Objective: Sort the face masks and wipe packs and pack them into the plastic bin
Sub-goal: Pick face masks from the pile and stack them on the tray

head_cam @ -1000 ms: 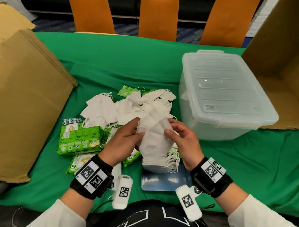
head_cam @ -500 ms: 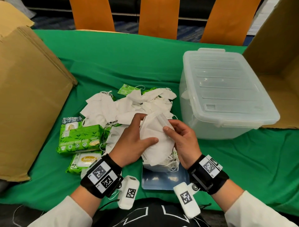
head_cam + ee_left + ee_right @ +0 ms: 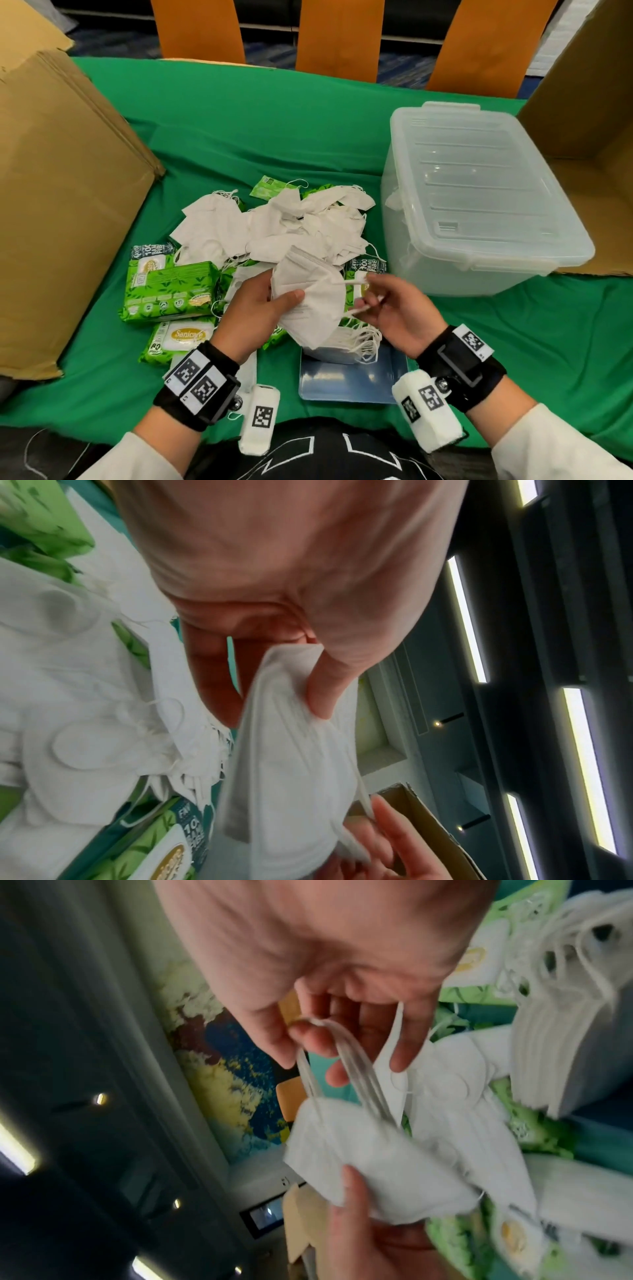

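My left hand (image 3: 270, 301) pinches a white folded face mask (image 3: 313, 301) between thumb and fingers, held above the table; the same mask (image 3: 291, 764) fills the left wrist view. My right hand (image 3: 380, 301) pinches the mask's ear loops (image 3: 346, 1058) and stretches them to the right. Under the mask, a neat stack of masks (image 3: 349, 342) sits on a blue lid (image 3: 352, 380). A loose pile of white masks (image 3: 284, 226) lies behind. Green wipe packs (image 3: 171, 287) lie at the left. The clear plastic bin (image 3: 479, 198), lid on, stands at the right.
A large flattened cardboard box (image 3: 58, 192) leans at the left edge. An open cardboard box (image 3: 596, 171) stands behind the bin at the right. Orange chair backs (image 3: 339, 37) line the table's far side. Green cloth (image 3: 274, 130) covers the table.
The held mask has turned from hanging upright to lying sideways in my left hand. My right hand has slid off the mask body to its ear loops and pulled them rightward.
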Demonstrator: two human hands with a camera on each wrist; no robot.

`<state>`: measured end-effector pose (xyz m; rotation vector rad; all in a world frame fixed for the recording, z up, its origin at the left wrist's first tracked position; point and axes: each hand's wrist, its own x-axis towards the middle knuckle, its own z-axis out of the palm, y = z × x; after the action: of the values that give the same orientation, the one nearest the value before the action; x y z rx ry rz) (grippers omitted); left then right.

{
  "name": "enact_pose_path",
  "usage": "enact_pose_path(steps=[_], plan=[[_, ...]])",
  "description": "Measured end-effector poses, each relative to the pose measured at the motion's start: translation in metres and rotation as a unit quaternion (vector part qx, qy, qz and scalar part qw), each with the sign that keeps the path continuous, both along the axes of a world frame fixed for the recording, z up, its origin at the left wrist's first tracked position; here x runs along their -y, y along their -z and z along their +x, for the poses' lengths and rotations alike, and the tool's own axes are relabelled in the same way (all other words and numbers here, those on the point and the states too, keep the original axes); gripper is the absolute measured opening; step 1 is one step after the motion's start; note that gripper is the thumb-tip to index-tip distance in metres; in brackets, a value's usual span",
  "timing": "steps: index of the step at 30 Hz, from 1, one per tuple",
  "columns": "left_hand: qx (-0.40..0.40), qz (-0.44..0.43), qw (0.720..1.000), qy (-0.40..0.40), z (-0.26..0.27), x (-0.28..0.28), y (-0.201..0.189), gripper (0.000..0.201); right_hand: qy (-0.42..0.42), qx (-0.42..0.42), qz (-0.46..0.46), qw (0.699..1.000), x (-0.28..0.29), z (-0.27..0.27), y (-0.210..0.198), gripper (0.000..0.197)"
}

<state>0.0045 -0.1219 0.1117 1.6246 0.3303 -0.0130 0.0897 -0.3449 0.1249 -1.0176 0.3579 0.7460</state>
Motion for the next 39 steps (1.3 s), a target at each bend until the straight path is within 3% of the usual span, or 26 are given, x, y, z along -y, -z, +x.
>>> enact_pose_path(steps=[3, 8, 13, 18, 23, 27, 39], plan=[[-0.004, -0.014, 1.000, -0.001, -0.006, 0.004, 0.009, 0.031, 0.019, -0.019, 0.052, 0.998, 0.004, 0.005, -0.005, 0.030], [-0.003, -0.072, 0.997, -0.032, -0.002, 0.019, 0.002, 0.022, -0.085, 0.116, -0.122, 0.982, -0.002, 0.004, -0.001, 0.013], [-0.019, -0.090, 0.993, -0.073, 0.006, 0.017, 0.001, 0.022, -0.132, 0.166, -0.169, 0.963, -0.006, 0.001, 0.003, 0.024], [0.000, -0.070, 0.992, -0.100, 0.008, 0.012, 0.005, 0.017, -0.118, 0.197, -0.183, 0.956, -0.006, -0.003, -0.002, 0.011], [0.016, -0.051, 0.997, -0.061, 0.006, 0.013, 0.005, 0.009, -0.111, 0.217, -0.174, 0.954, -0.004, -0.005, -0.006, 0.017], [0.038, -0.056, 0.997, -0.038, 0.006, 0.015, 0.002, 0.017, -0.102, 0.224, -0.176, 0.953, -0.002, -0.004, -0.005, 0.013], [0.034, -0.020, 0.999, -0.013, 0.004, 0.010, 0.004, 0.011, -0.121, 0.289, -0.217, 0.925, 0.006, -0.006, 0.008, 0.008]])
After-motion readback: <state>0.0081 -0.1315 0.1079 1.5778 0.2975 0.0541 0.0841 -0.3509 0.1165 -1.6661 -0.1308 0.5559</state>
